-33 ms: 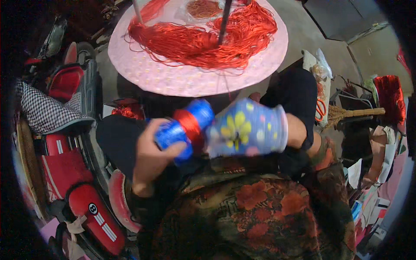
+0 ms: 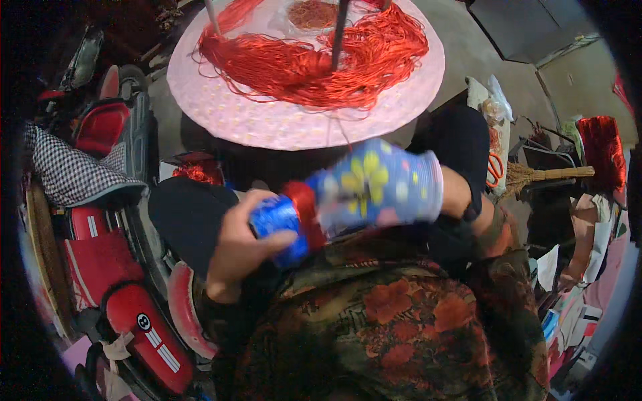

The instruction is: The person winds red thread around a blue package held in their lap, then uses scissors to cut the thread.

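Note:
My left hand (image 2: 234, 244) grips a shiny blue cylinder (image 2: 273, 220), its thumb lying across the near side. A band of red cord (image 2: 302, 204) is wound around the cylinder's middle. My right hand (image 2: 374, 184), in a blue fabric glove with yellow flowers and dots, is closed beside the wound band and covers the cylinder's far end. A thin strand runs from the table down to the glove. Motion blurs the gloved fingertips. In front, a large loose skein of red cord (image 2: 294, 73) lies around upright rods on a round pink-covered table (image 2: 267, 130).
A dark rod (image 2: 340, 37) stands within the skein, near a plastic bag of brownish strands (image 2: 313, 15). At left is a red scooter (image 2: 144, 327) with a checked cover (image 2: 80, 164). Orange-handled scissors (image 2: 495, 168) and a straw broom (image 2: 548, 174) lie to the right.
The blue cylinder has shifted slightly right and nearer to me, and my gloved right hand now covers its far end. The glove has moved a little up and left.

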`<state>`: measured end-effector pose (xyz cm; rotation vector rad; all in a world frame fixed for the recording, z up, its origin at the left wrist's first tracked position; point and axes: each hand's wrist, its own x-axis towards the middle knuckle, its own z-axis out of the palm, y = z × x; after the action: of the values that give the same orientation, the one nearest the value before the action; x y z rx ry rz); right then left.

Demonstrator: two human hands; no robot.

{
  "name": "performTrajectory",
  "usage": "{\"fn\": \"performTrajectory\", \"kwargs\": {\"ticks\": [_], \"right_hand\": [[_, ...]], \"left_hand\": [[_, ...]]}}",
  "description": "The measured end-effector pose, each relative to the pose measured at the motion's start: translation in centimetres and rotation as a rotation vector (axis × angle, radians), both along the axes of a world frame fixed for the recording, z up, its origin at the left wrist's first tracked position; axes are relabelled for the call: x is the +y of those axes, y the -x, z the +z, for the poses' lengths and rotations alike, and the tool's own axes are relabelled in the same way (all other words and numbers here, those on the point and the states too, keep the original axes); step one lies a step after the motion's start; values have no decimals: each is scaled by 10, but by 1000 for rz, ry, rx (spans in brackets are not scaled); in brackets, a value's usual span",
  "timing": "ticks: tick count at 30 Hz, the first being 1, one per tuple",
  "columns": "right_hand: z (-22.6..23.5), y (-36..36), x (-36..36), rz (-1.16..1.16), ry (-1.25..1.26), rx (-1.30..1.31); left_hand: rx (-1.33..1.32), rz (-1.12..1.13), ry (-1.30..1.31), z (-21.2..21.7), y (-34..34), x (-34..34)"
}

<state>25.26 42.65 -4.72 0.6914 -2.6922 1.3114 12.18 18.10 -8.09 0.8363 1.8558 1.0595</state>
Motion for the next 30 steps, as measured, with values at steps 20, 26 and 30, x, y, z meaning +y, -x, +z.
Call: {"fn": "performTrajectory", "kwargs": {"ticks": [20,26,30], "right_hand": [[-22,23,7,-102,246,-430],[-64,-5,3,-154,577,-714],[-52,-27,-14,-17,111,-194]], "left_hand": [[-611,-198,-53,13,4,7],[-683,247,-601,26,-4,-17],[-509,672,-581,27,-5,1]]}}
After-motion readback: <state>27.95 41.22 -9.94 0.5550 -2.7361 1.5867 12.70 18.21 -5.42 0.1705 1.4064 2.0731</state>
